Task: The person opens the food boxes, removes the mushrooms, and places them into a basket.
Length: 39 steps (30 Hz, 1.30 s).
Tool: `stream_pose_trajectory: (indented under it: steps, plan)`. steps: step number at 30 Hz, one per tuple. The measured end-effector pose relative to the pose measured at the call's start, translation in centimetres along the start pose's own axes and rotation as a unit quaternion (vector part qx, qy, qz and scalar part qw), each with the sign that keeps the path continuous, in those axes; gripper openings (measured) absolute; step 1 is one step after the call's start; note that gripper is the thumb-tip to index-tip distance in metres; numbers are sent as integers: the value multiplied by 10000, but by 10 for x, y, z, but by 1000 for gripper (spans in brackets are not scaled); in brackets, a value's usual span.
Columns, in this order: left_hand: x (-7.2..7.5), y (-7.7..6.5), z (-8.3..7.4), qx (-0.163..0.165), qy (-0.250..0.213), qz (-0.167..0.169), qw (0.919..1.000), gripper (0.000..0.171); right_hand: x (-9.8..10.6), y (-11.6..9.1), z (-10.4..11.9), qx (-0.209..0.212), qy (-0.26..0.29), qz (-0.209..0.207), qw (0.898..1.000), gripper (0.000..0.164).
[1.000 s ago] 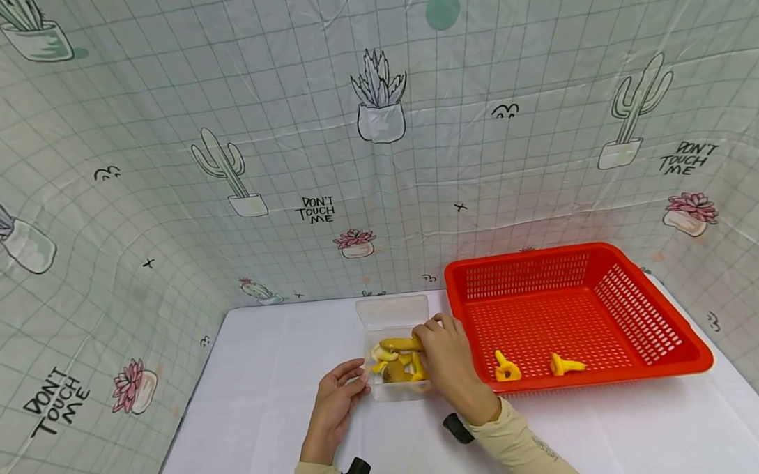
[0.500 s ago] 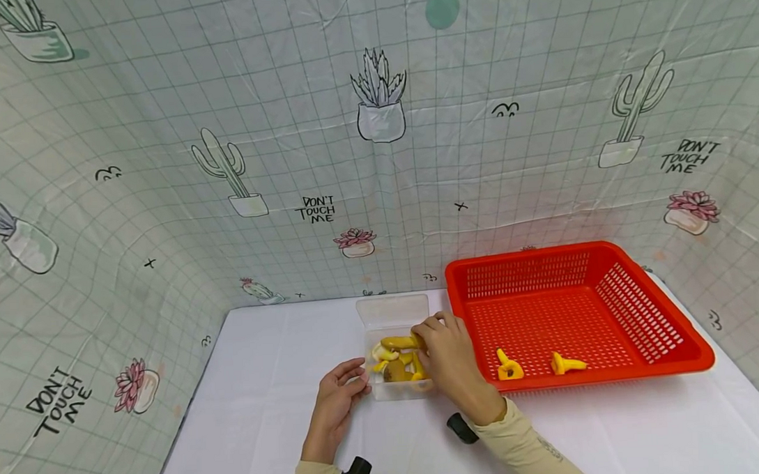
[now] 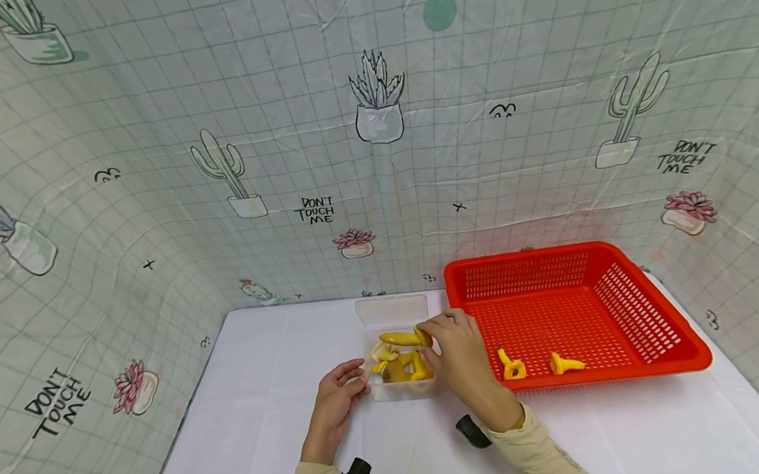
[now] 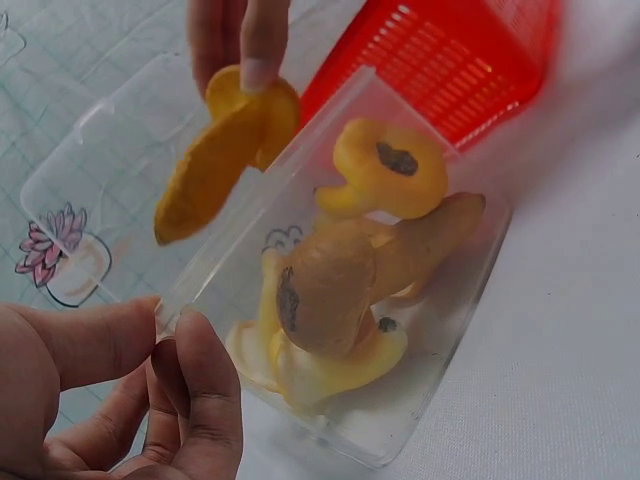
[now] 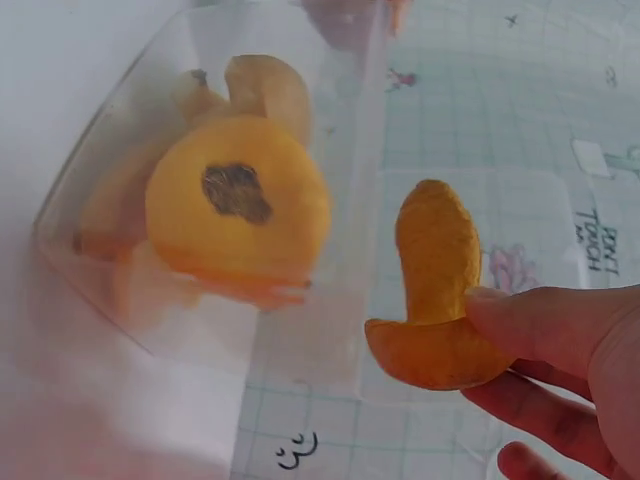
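Note:
My right hand (image 3: 462, 356) pinches a yellow mushroom (image 3: 398, 339) by its cap, thumb on one side and fingers on the other. In the right wrist view the held mushroom (image 5: 436, 255) has its stem pointing away from the hand. It hangs above the far side of a clear plastic box (image 3: 400, 392) with the lid (image 3: 391, 310) folded back. Several yellow and brownish mushrooms (image 4: 325, 285) lie heaped in the box. At the box's left edge, my left hand (image 3: 336, 404) grips the rim between thumb and finger, as the left wrist view shows.
Right of the box stands a red perforated basket (image 3: 664, 311). Near its front wall lie two yellow mushrooms, one with a dark-centred cap (image 3: 514, 370) and one on its side (image 3: 567, 364). A patterned cloth (image 3: 378, 188) rises behind the white table (image 3: 278, 380).
The right hand has drawn slightly right and up, lifting the pinched mushroom clear of the others in the box. The left hand has stayed at the box's edge.

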<state>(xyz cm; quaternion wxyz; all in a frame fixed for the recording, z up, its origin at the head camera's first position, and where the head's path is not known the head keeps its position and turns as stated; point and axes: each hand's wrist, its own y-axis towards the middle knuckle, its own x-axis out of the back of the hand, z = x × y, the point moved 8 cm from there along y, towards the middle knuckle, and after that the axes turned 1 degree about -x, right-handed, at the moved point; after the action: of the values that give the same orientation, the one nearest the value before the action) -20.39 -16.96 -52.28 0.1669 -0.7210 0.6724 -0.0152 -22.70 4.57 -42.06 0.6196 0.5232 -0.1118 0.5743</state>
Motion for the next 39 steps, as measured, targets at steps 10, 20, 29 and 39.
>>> stream_pose_trajectory:
  steps: [10,20,29,39]
  plan:
    - [0,-1,0,-18,-6,-4,10000,40,27,-8,-4,268,36,-206,9994,41]
    - [0,-1,0,-6,23,-82,10000,41,56,-19,-16,542,-117,-419,9976,48]
    - [-1,-2,-1,-13,38,-90,10000,40,79,-28,-41,560,-154,-671,9961,50]
    - [0,-1,0,13,80,-163,9998,41,105,-33,-71,333,-397,-890,9947,49]
